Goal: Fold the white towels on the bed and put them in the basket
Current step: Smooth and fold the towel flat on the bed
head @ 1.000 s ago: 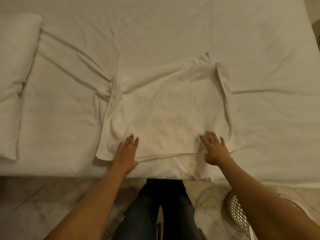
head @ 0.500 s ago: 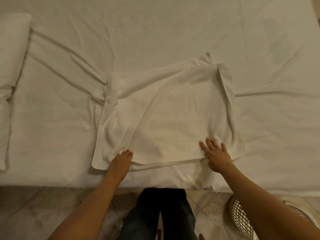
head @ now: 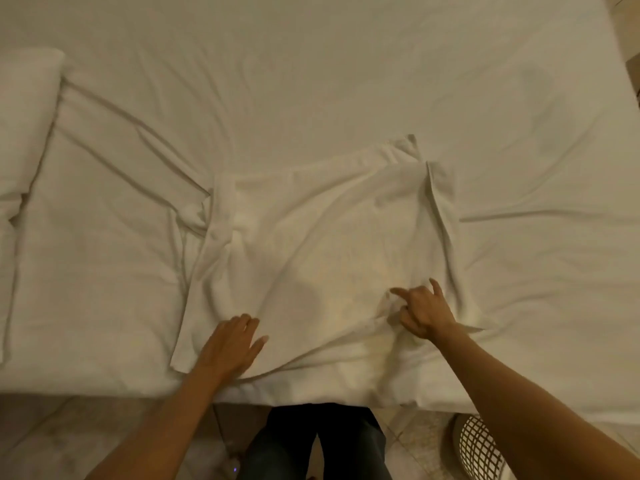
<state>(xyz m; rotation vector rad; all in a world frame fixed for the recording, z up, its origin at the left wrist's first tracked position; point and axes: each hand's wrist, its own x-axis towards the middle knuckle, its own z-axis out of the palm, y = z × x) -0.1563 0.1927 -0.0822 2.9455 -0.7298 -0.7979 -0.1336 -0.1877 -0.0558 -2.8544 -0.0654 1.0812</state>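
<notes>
A white towel [head: 329,244] lies spread and rumpled on the bed [head: 311,64], near the front edge. My left hand [head: 232,344] rests on the towel's near left part, fingers fairly straight and thumb out to the right. My right hand [head: 424,311] is at the near right part. Its middle fingers are curled into the cloth, and the index and little finger stick out. A ridge of towel rises toward that hand. The white lattice basket [head: 478,448] stands on the floor at the lower right, partly hidden by my right forearm.
A white pillow [head: 24,116] lies at the bed's left end. The sheet is creased around the towel. My legs in dark trousers [head: 311,445] stand against the bed's front edge, on a tiled floor [head: 52,438].
My right hand went from flat on the towel to fingers curled into it, bunching the near edge. My left hand slid slightly right along the near edge and stays flat.
</notes>
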